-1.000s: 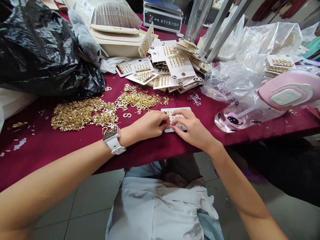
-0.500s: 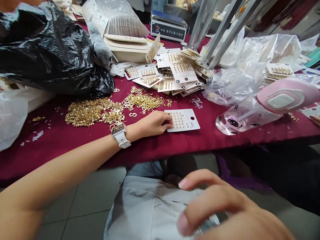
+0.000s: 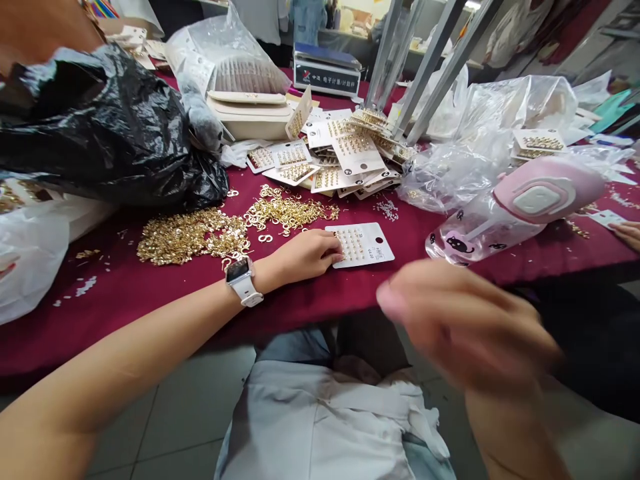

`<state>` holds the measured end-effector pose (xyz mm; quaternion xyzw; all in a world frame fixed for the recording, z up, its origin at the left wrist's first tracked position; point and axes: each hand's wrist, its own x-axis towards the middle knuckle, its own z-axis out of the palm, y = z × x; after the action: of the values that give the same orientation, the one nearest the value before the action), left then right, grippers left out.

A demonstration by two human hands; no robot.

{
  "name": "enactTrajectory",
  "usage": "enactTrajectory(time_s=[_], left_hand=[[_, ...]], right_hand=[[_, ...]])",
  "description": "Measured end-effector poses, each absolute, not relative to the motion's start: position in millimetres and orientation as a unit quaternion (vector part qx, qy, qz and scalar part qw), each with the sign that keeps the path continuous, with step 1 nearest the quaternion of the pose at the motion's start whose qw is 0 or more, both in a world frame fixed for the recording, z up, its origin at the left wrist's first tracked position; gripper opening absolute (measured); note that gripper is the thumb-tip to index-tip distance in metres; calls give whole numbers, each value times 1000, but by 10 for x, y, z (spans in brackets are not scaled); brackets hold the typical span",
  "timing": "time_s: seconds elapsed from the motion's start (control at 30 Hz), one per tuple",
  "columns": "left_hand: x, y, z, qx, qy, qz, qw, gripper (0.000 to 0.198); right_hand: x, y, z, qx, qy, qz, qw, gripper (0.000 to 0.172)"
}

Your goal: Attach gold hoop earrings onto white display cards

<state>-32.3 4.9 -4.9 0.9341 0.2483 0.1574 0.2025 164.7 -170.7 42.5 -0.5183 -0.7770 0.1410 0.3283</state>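
Your earring card (image 3: 359, 245) lies flat on the maroon tablecloth (image 3: 115, 313), near the table's front edge; your left hand (image 3: 306, 257) rests against the card's left edge, and you can't tell if it pinches; your right hand (image 3: 465, 323) blurs in the air past that edge, its state unclear; gold earring hooks (image 3: 193, 237) lie left, stacked cards (image 3: 345, 160) behind, and a pink-capped bottle (image 3: 485, 227) lies right, just apart.

Left hand (image 3: 306, 257) palm-down, fingers (image 3: 336, 257) loosely curled, right hand (image 3: 465, 325) raised, blurred, apparently half-closed
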Motion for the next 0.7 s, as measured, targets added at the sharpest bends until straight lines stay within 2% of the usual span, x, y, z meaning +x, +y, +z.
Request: enactTrajectory(time_s=[0.17, 0.27, 0.43, 0.7], left_hand=[[-332, 50, -44, 939, 238, 164, 186, 16], [-341, 55, -44, 946, 234, 153, 163, 18], [-348, 64, -64, 956, 212, 154, 133, 20], [-337, 18, -55, 968, 200, 136, 70, 24]], right_hand=[[1927, -418, 87, -595, -748, 5, 293, 21], [2064, 88, -101, -655, -710, -54, 251, 21], [2243, 227, -314, -681, -687, -77, 242, 29], [2313, 148, -362, -682, -678, -72, 264, 17]])
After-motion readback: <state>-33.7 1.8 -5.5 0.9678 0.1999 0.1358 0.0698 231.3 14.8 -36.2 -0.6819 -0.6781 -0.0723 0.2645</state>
